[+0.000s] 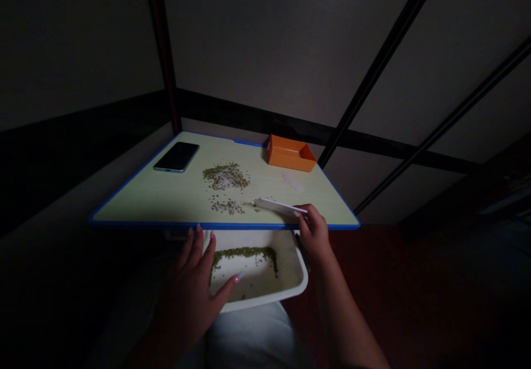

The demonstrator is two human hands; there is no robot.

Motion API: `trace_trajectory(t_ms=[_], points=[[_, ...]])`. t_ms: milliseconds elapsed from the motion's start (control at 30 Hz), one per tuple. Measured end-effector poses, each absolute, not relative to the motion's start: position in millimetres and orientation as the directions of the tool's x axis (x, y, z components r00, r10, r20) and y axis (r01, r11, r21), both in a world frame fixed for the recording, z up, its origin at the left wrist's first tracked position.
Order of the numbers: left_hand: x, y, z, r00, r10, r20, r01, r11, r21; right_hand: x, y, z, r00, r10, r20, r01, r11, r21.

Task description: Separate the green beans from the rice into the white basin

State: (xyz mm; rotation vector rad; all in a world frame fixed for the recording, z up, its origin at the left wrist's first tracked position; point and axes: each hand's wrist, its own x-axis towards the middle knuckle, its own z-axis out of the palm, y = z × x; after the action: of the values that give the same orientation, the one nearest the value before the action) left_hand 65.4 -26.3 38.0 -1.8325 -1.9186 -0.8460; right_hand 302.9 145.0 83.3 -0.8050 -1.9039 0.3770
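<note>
On the pale table (136, 206) lies a loose pile of small green beans or seeds (226, 176) mixed with whitish bits. A smaller scatter (227, 207) is closer to the front edge. My right hand (314, 229) is closed around one end of a thin, flat white piece (276, 206), whose far end is at that scatter. Its exact kind cannot be made out. My left hand (198, 277) has its fingers spread over the left side of a white plastic tub (302, 280), fingertips near the table edge. Green seeds (249, 251) line the tub's far side.
A dark phone (177, 156) lies at the table's back left. An orange open box (290, 156) stands at the back right, with a faint whitish patch (292, 182) in front of it. Blue trim edges the table. A panelled wall (257, 37) rises behind.
</note>
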Motion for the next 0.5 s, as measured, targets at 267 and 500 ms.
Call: trace_trajectory(t_ms=[267,500], points=[[63.5,-26.6,36.2,-0.1,0.781,0.617,0.984,-0.012,0.175,304.0,150.8,84.7,-0.244,0.731,0.637,0.314,0.681,-0.661],[62.0,-25.0,37.1,-0.082,0.786,0.613,0.986,-0.027,0.166,305.4,154.5,85.5,-0.25,0.745,0.619,0.28,0.667,-0.69]])
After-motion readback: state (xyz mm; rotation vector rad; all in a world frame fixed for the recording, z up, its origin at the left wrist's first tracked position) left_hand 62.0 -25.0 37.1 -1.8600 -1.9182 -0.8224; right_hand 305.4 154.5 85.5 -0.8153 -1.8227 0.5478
